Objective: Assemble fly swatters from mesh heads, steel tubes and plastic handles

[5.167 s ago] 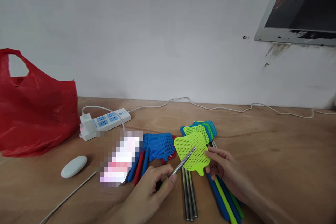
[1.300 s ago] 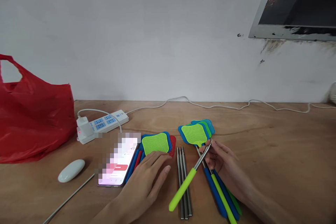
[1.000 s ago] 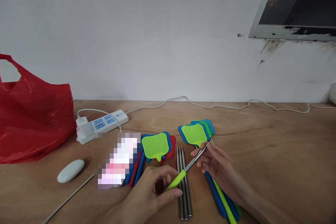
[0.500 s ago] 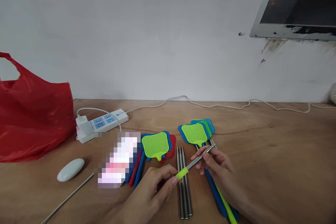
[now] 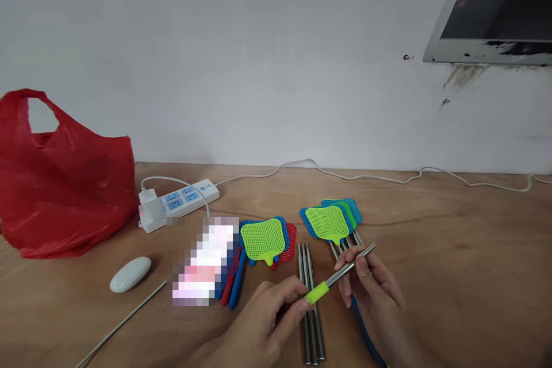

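Observation:
My left hand [image 5: 276, 313] pinches a yellow-green fly swatter handle [image 5: 317, 293] between thumb and fingers; its lower part is hidden in the hand. A shiny metal rod [image 5: 340, 274] runs out of the handle's upper end. Around the rod are the thumb and fingers of my right hand [image 5: 373, 284], and the tip points up to the right. Beneath my hands lie several loose metal rods [image 5: 311, 316] side by side. Behind the right hand is a pile of fly swatters with metal stems and a yellow-green head [image 5: 325, 224] on top.
Left of the rods lie more swatter heads [image 5: 263, 240] and blue and red handles [image 5: 237, 279]. A pixelated phone-like object [image 5: 204, 267], a white mouse-shaped object [image 5: 130, 274], a power strip [image 5: 185, 198] and a red plastic bag [image 5: 77, 184] stand further left.
My view has turned a little to the left. Both hands have shifted slightly right with the handle and rod, and more of the yellow-green handle shows.

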`<state>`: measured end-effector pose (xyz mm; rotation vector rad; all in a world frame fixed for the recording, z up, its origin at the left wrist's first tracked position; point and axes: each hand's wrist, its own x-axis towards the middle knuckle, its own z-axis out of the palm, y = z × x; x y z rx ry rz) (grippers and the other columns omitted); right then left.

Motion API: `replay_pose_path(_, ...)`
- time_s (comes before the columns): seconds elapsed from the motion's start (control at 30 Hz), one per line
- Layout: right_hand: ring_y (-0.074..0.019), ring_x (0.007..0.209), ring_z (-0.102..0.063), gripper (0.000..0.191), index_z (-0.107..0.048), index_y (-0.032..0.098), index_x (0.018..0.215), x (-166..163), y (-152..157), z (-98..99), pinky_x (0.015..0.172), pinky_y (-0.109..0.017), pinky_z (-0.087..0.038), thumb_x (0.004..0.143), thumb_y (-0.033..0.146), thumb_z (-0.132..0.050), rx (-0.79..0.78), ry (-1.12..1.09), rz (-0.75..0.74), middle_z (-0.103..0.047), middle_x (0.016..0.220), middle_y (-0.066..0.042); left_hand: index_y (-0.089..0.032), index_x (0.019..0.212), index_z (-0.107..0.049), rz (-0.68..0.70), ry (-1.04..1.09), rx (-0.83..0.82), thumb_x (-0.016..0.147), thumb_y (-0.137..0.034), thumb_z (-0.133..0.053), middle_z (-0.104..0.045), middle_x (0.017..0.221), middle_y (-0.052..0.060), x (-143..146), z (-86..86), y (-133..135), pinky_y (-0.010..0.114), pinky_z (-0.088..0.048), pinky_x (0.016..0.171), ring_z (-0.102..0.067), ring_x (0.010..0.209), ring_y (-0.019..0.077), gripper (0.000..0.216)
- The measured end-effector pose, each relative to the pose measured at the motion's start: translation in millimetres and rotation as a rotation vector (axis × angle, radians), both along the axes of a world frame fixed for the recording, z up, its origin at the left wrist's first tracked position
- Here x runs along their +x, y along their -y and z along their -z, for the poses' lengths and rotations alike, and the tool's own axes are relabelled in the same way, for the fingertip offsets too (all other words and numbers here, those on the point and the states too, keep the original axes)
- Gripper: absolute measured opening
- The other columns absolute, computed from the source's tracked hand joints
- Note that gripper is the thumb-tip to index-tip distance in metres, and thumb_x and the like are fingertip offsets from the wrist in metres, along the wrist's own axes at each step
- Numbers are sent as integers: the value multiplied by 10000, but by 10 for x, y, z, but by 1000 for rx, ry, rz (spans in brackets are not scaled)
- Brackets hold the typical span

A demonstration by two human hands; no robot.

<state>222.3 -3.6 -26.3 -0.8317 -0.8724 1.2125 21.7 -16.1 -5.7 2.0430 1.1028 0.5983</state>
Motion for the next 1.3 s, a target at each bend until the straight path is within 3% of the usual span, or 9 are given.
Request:
replay_pose_path(0.17, -114, 526, -543, 252, -712, 207, 835, 66, -83, -49, 472, -244, -461, 810, 453, -760, -22, 84, -74, -697, 816, -45, -231, 973, -575, -24, 9, 9, 1050, -440, -326, -633, 868, 13, -56, 37, -25, 276, -433, 729, -576, 807, 194, 335)
replay_pose_path(0.37, -159, 658, -640, 346, -705, 189, 920, 163, -212, -327, 541, -241, -478, 675, 365, -875, -270, 66, -215, -754, 851, -71, -241, 951, -564, -109, 25, 29, 1050, -430, -325, -663, 925, -1, -52, -46, -107, 270, -469, 788, -618, 880, 183, 320)
replay_pose_path(0.43, -169, 664, -645, 362, -701, 201, 953, 217, -268, -368, 546, -252, -480, 680, 373, -864, -273, 139, -240, -754, 847, -57, -241, 940, -573, -117, -9, 51, 1048, -427, -333, -674, 910, -4, -65, -83, -126, 263, -473, 756, -619, 858, 181, 322)
replay_pose_path(0.6, -131, 539, -525, 155, -741, 233, 829, 357, -405, -378, 504, -245, -390, 831, 388, -729, 119, 762, -364, -639, 642, 21, -218, 874, -566, -61, -186, 139, 1030, -432, -402, -653, 797, -5, -124, -93, -209, 264, -431, 655, -606, 730, 182, 311)
replay_pose_path(0.77, -189, 682, -635, 158, -720, 246, 964, 313, -437, -437, 591, -281, -369, 957, 260, -563, 649, 1415, -434, -739, 832, -38, -225, 991, -552, -3, -327, 269, 1048, -349, -389, -683, 867, 11, -162, -46, -328, 272, -397, 641, -639, 770, 214, 213)
replay_pose_path(0.93, -185, 610, -613, 216, -643, 190, 896, 237, -431, -394, 519, -309, -273, 986, 155, -449, 865, 1691, -386, -703, 761, -46, -226, 968, -566, 73, -405, 315, 1067, -327, -269, -681, 813, 25, -226, -51, -307, 290, -387, 608, -611, 687, 218, 329)
replay_pose_path(1.07, -191, 588, -608, 296, -631, 176, 866, 392, -466, -352, 515, -324, -284, 1012, 159, -375, 1063, 1761, -281, -680, 734, -57, -238, 882, -608, 32, -275, 134, 1067, -456, -236, -656, 795, -3, -395, -81, -236, 270, -451, 692, -619, 754, 192, 469)
replay_pose_path(1.17, -192, 675, -648, 300, -624, 180, 950, 561, -500, -336, 560, -301, -366, 1025, 163, -335, 998, 1609, -180, -709, 812, -68, -245, 855, -611, -69, -210, 17, 1050, -509, -261, -650, 785, -22, -491, -107, -203, 252, -448, 654, -620, 745, 180, 479)
replay_pose_path(1.3, -185, 758, -666, 196, -615, 213, 991, 611, -483, -295, 650, -281, -436, 1017, 249, -424, 650, 1480, -201, -722, 889, -40, -242, 896, -564, -85, -268, 92, 1040, -462, -313, -659, 820, -8, -418, -124, -210, 286, -399, 637, -604, 726, 194, 364)
